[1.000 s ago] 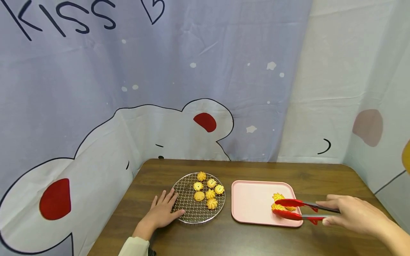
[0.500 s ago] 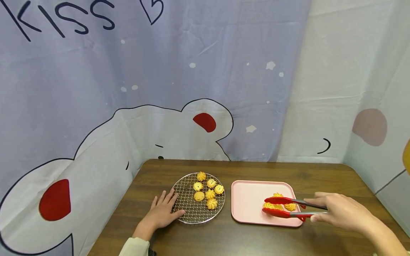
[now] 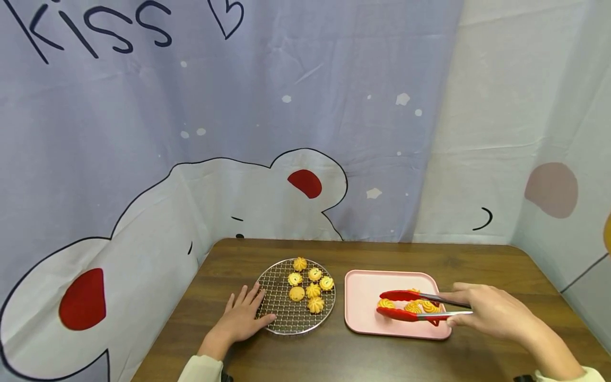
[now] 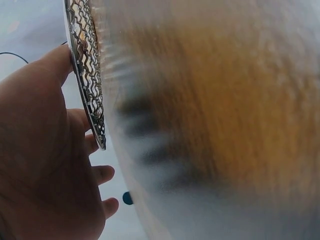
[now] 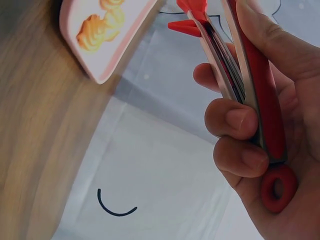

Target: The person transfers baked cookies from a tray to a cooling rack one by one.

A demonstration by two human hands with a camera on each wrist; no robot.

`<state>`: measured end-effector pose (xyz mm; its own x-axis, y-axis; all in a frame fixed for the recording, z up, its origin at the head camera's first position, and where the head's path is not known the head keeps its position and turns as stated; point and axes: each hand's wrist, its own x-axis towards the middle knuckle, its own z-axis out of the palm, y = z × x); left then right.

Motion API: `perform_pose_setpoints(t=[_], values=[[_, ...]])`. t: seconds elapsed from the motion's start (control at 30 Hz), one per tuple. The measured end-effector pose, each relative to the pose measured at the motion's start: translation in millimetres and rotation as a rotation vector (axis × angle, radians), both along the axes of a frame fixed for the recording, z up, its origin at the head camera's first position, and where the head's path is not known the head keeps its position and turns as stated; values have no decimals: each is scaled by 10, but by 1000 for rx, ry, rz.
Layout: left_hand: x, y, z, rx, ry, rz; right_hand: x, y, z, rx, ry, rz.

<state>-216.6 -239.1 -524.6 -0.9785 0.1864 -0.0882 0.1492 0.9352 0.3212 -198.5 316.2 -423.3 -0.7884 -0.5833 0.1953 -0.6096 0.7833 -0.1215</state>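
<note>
Dark brown wood makes up the bench, which is backed by a pale printed cloth bearing a cartoon bear and dark lettering. On the bench a round wire rack is set to the left and a pink tray just to its right, the two near each other but apart. The left hand is laid flat on the bench at the left rim of the rack, its fingers straight and spread, with the fingertips resting against the wire mesh; in the left wrist view the thumb is seen against the rim of the rack, the remainder of that view being blurred. Red tongs are gripped in the right hand, the fingers being curled round the steel-and-red handles. The red tips of the tongs are held over the near right part of the tray, slightly apart, with a piped yellow cookie between them. Two further cookies are seen on the tray just behind the tongs. Six cookies on the rack are gathered on its far right part.
</note>
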Motion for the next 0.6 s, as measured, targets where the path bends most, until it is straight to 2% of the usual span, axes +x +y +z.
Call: perform_pose_setpoints(t=[0.27,0.6], values=[[6,-6,-3,-5,-4,3,-63,-172,7,-57,-26,40],[21,7,21,-5,-9,6,-125,-359,46,-69,-12,65]])
